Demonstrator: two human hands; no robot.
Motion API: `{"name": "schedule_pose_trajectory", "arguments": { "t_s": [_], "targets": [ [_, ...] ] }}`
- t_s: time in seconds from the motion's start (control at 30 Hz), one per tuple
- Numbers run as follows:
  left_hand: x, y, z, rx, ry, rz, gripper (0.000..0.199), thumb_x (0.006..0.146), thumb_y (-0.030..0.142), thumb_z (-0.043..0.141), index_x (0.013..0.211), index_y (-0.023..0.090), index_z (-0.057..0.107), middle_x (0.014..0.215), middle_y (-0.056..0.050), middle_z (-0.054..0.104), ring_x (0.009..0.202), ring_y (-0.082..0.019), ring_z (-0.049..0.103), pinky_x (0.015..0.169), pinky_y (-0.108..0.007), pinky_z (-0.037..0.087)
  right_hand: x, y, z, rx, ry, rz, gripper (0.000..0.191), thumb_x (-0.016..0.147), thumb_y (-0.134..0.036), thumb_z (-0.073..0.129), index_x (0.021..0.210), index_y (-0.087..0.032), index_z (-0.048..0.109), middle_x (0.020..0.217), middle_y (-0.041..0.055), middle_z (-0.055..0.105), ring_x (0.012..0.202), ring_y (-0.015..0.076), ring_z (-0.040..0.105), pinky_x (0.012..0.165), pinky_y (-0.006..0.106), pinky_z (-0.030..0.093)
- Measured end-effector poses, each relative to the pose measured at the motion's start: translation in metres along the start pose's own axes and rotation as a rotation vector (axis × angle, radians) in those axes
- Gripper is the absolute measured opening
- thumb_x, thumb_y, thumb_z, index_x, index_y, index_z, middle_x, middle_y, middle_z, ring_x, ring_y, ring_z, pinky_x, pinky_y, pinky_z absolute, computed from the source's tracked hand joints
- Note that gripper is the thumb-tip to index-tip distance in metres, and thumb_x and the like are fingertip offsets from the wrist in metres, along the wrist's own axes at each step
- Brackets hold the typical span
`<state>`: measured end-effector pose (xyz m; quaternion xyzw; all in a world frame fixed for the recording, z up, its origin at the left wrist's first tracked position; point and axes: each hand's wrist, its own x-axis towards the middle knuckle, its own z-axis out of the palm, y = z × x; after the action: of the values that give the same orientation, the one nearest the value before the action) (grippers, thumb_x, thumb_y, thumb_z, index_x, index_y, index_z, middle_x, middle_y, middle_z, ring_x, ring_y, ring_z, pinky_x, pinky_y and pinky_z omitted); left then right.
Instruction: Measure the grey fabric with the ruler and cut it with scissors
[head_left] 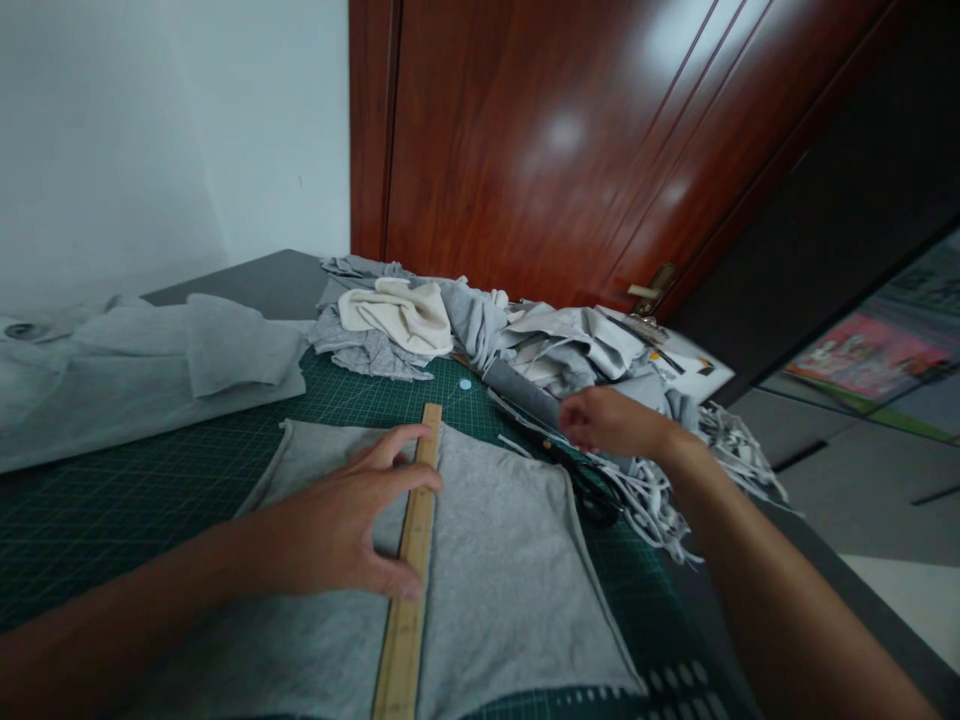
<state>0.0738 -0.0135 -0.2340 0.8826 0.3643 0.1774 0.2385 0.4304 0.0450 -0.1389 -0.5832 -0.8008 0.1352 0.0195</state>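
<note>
A piece of grey knit fabric [495,560] lies flat on the green cutting mat [360,390]. Across it runs a wooden ruler [409,590], pointing away from me. My left hand [352,520] presses on this ruler, thumb and fingers spread along its length. Over to the right, my right hand [600,420] is closed, its fingers curled and somewhat blurred. Whatever it may hold is hidden. Just below that hand are scissors with black handles [592,490], partly covered by it, beside the fabric's far right corner.
Crumpled grey cloths and a cream cloth [401,315] are heaped at the back. Thin fabric strips [656,505] lie on the right. Folded pale fabric [150,365] covers the left side. A small light disc [465,384] rests on the mat. Behind stands a brown door [510,150].
</note>
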Motion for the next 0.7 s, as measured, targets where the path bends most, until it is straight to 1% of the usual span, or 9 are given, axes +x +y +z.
{"name": "schedule_pose_trajectory", "arguments": {
  "t_s": [0.07, 0.13, 0.23, 0.3, 0.37, 0.43, 0.5, 0.6, 0.7],
  "targets": [
    [0.001, 0.006, 0.002, 0.019, 0.076, -0.015, 0.062, 0.076, 0.045, 0.088, 0.131, 0.026, 0.066, 0.172, -0.014, 0.031, 0.155, -0.047, 0.041, 0.125, -0.061, 0.043, -0.022, 0.010, 0.010, -0.081, -0.052, 0.057, 0.018, 0.079, -0.002, 0.067, 0.072, -0.018, 0.071, 0.064, 0.0038, 0.073, 0.062, 0.0209, 0.069, 0.062, 0.030, 0.045],
    [0.005, 0.014, 0.004, 0.049, 0.149, -0.061, 0.054, 0.077, 0.041, 0.083, 0.124, 0.023, 0.065, 0.159, -0.015, 0.043, 0.149, -0.045, 0.047, 0.124, -0.062, 0.042, -0.039, 0.015, 0.024, -0.147, -0.057, 0.088, 0.018, 0.076, -0.002, 0.073, 0.085, -0.018, 0.075, 0.081, 0.0074, 0.079, 0.077, 0.0246, 0.074, 0.068, 0.030, 0.046],
    [0.013, 0.026, 0.006, 0.065, 0.182, -0.141, 0.052, 0.077, 0.035, 0.076, 0.124, 0.021, 0.059, 0.139, -0.015, 0.050, 0.131, -0.039, 0.060, 0.116, -0.057, 0.050, -0.055, 0.014, 0.044, -0.201, -0.052, 0.109, 0.026, 0.079, -0.003, 0.073, 0.102, -0.015, 0.075, 0.103, 0.0150, 0.082, 0.098, 0.0295, 0.076, 0.077, 0.031, 0.048],
    [0.019, 0.031, 0.007, 0.086, 0.189, -0.186, 0.059, 0.075, 0.025, 0.071, 0.131, 0.018, 0.053, 0.134, -0.015, 0.049, 0.124, -0.036, 0.063, 0.111, -0.053, 0.054, -0.061, 0.011, 0.051, -0.220, -0.039, 0.119, 0.029, 0.083, -0.006, 0.072, 0.111, -0.012, 0.072, 0.111, 0.0193, 0.080, 0.104, 0.0314, 0.076, 0.081, 0.032, 0.049],
    [0.025, 0.031, 0.008, 0.140, 0.223, -0.218, 0.074, 0.070, 0.014, 0.068, 0.141, 0.016, 0.046, 0.133, -0.015, 0.049, 0.124, -0.036, 0.062, 0.110, -0.052, 0.054, -0.064, 0.008, 0.052, -0.229, -0.022, 0.129, 0.039, 0.085, -0.007, 0.072, 0.124, -0.009, 0.067, 0.115, 0.0221, 0.079, 0.107, 0.0325, 0.075, 0.083, 0.033, 0.048],
    [0.031, 0.028, 0.010, 0.197, 0.265, -0.224, 0.088, 0.065, 0.005, 0.064, 0.149, 0.018, 0.039, 0.131, -0.013, 0.049, 0.125, -0.035, 0.062, 0.110, -0.049, 0.054, -0.066, 0.006, 0.051, -0.227, -0.010, 0.131, 0.052, 0.084, -0.007, 0.073, 0.135, -0.007, 0.061, 0.115, 0.0219, 0.079, 0.105, 0.0320, 0.075, 0.081, 0.033, 0.048],
    [0.035, 0.023, 0.008, 0.241, 0.309, -0.230, 0.088, 0.061, -0.001, 0.059, 0.145, 0.022, 0.043, 0.127, -0.011, 0.050, 0.122, -0.032, 0.064, 0.105, -0.046, 0.056, -0.067, 0.007, 0.048, -0.217, -0.009, 0.118, 0.061, 0.082, -0.006, 0.073, 0.141, -0.008, 0.057, 0.111, 0.0192, 0.080, 0.100, 0.0304, 0.076, 0.077, 0.031, 0.047],
    [0.039, 0.014, -0.005, 0.289, 0.365, -0.259, 0.076, 0.064, -0.001, 0.058, 0.137, 0.020, 0.051, 0.127, -0.011, 0.052, 0.112, -0.029, 0.069, 0.098, -0.042, 0.058, -0.068, 0.011, 0.044, -0.200, -0.008, 0.083, 0.077, 0.080, -0.005, 0.071, 0.153, -0.009, 0.051, 0.108, 0.0160, 0.081, 0.098, 0.0293, 0.077, 0.076, 0.031, 0.047],
    [0.044, 0.005, -0.033, 0.342, 0.403, -0.261, 0.068, 0.069, 0.001, 0.057, 0.134, 0.019, 0.055, 0.126, -0.012, 0.056, 0.121, -0.031, 0.066, 0.106, -0.044, 0.054, -0.067, 0.016, 0.043, -0.183, -0.004, 0.055, 0.087, 0.078, -0.005, 0.071, 0.161, -0.012, 0.046, 0.107, 0.0140, 0.082, 0.098, 0.0284, 0.077, 0.075, 0.030, 0.048]
  ]
}}
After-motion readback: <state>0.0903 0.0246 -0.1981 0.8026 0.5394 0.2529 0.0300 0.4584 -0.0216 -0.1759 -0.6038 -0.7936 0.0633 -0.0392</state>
